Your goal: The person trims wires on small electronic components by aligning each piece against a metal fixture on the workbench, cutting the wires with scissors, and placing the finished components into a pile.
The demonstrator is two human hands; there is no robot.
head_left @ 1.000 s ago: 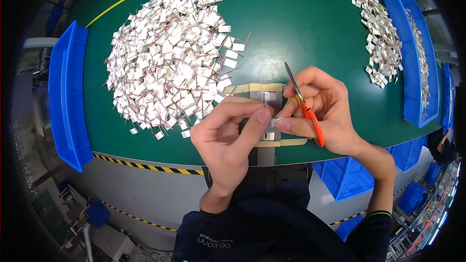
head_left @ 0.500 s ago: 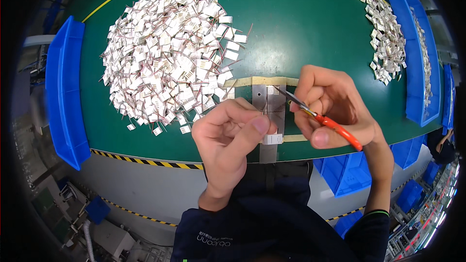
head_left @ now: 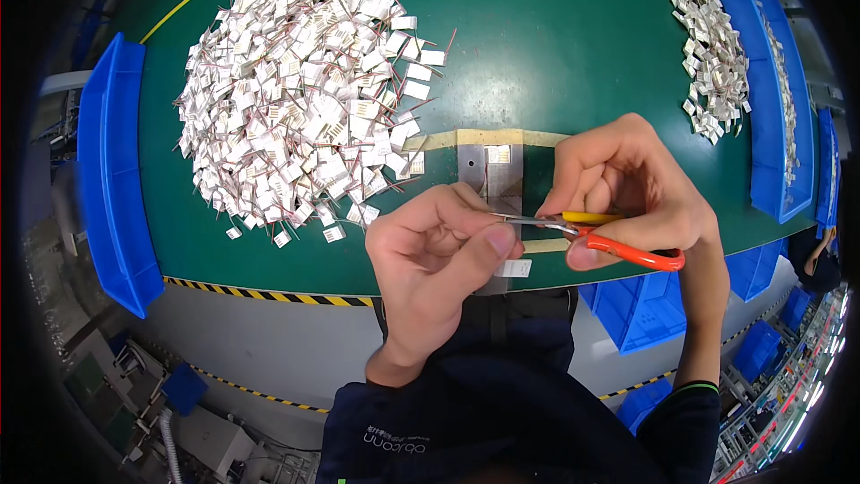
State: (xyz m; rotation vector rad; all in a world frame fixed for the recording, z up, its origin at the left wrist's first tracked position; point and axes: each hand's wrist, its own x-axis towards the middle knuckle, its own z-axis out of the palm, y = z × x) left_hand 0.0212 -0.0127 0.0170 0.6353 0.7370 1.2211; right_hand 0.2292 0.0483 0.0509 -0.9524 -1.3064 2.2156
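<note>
Head view: we see left hand, fingers clamped on white tab; right hand, fingers closed around orange-handled scissors. Tab likely light, stiff, fragile; pinch edges.

A tool like scissors, with orange and yellow handles, is held above the desk near its front edge, its slim metal tips leftward. A flat white piece, partly hidden, shows closer to that edge.
</note>
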